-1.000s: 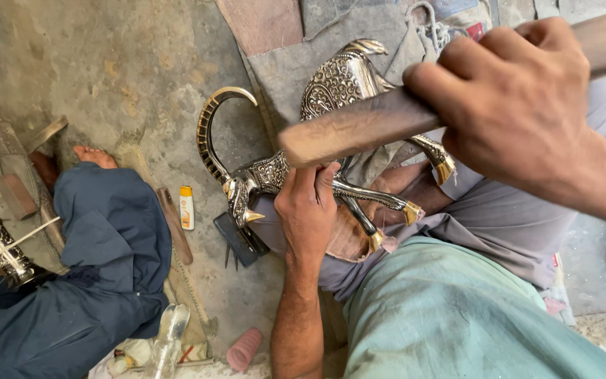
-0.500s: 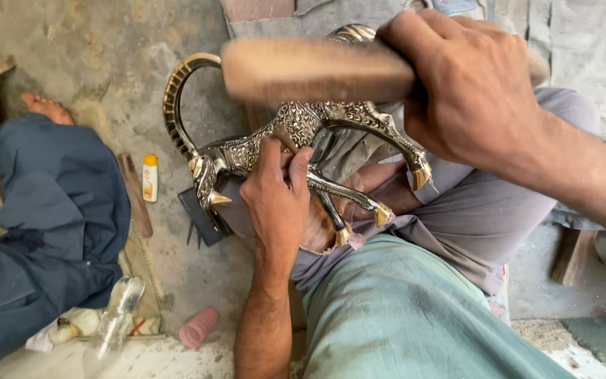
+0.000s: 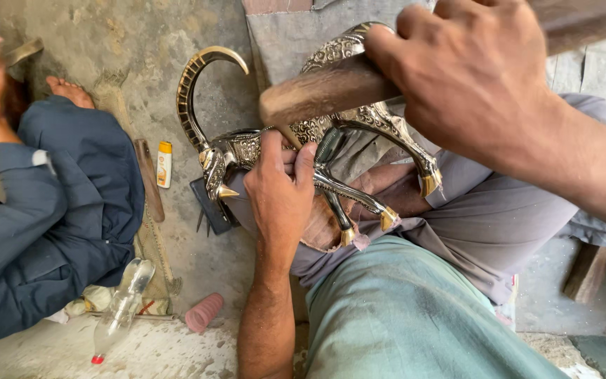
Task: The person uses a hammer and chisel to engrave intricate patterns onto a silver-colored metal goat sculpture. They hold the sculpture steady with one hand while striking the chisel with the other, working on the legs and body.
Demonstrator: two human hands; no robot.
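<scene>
Two hands busy; left hand (image 3: 280, 193) clamps metal goat figurine (image 3: 261, 147) mid-body; right hand (image 3: 471, 77) grips wooden mallet (image 3: 324, 91) above; figurine likely heavy, rigid, slippery.

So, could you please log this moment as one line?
left hand: grips metal animal figurine | right hand: holds wooden mallet above figurine | co-worker: seated left

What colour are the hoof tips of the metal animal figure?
Gold, on the silver-toned metal animal figure; the head view shows its hoof tips best.
</scene>
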